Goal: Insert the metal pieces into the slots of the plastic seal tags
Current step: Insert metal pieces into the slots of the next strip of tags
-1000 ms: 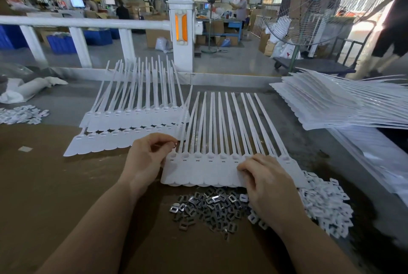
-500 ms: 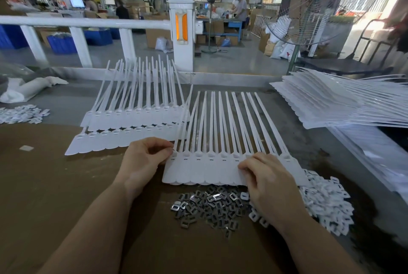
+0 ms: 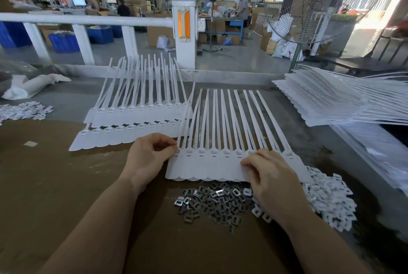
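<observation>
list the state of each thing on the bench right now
left hand: fingers curled, pinching the left end of the tag sheet
right hand: fingers bent, pressing the sheet's right part
tag sheet: flat, straps pointing away
metal pieces: loose pile, near edge
white plastic pieces: loose heap, right
tag stack: piled, far right

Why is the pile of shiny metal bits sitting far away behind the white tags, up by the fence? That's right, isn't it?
Not quite. The head view shows the pile of metal pieces on the near side of the sheet of white tags, close to the person, between the left hand and the right hand. It is not up by the fence.
</observation>
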Demonstrator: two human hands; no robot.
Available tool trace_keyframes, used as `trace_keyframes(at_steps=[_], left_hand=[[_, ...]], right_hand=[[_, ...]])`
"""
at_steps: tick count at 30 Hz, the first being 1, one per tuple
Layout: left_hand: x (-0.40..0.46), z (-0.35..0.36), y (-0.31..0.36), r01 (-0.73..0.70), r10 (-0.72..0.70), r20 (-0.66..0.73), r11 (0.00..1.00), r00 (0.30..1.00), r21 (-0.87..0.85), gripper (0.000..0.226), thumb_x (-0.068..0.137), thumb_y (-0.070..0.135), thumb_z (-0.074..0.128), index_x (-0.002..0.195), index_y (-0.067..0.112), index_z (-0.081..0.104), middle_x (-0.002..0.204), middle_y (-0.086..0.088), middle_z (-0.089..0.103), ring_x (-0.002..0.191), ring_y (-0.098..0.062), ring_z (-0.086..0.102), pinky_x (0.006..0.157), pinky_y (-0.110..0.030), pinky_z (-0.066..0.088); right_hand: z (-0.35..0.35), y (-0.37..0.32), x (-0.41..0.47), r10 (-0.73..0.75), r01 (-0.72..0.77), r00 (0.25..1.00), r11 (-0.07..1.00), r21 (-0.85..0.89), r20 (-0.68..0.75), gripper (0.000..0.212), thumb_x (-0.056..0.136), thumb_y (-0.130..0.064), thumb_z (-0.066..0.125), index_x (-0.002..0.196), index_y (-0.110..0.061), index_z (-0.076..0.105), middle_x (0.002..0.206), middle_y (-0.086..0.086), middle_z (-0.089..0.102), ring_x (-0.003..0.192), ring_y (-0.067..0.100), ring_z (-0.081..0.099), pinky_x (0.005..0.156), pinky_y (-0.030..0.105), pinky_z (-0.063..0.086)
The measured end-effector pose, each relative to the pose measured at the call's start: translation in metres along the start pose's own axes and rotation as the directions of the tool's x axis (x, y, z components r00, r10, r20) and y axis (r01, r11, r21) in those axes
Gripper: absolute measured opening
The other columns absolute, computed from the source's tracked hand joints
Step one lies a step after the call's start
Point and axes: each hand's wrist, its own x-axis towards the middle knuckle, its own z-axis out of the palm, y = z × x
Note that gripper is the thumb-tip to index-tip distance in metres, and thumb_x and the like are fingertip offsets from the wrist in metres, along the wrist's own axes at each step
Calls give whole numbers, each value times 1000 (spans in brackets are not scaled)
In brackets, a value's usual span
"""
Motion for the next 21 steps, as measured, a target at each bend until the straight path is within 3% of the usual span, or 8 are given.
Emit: trace_keyframes(at_steps=[4, 10, 21], left_hand=[[0, 0, 1, 8, -8, 3, 999, 1000, -31, 12, 81, 12, 71, 87, 22, 69, 86, 4, 70, 83, -1, 61, 68, -14, 42], [0, 0, -1, 8, -4, 54, 998, 999, -63, 18, 85, 12, 66, 87, 29, 70, 88, 19, 66, 78, 16, 57, 66, -6, 40], [1, 0, 0, 46, -43, 52, 997, 998, -64, 14, 85, 11, 66, 82, 23, 73, 91, 6, 67, 89, -6, 57, 70, -20, 42]], right_hand=[[0, 0, 0, -4, 4, 1000, 1000, 9, 0, 5, 82, -4, 66, 80, -9, 68, 81, 1, 64, 79, 17, 56, 71, 23, 43], [0, 0, 0, 2, -2, 1000, 1000, 15, 6, 6, 81, -3, 66, 82, -9, 68, 83, 1, 65, 80, 18, 57, 73, 24, 43], [-1, -1, 0, 6, -6, 1000, 1000, 13, 10, 8, 80, -2, 66, 82, -9, 68, 82, 2, 65, 80, 19, 58, 73, 24, 43]])
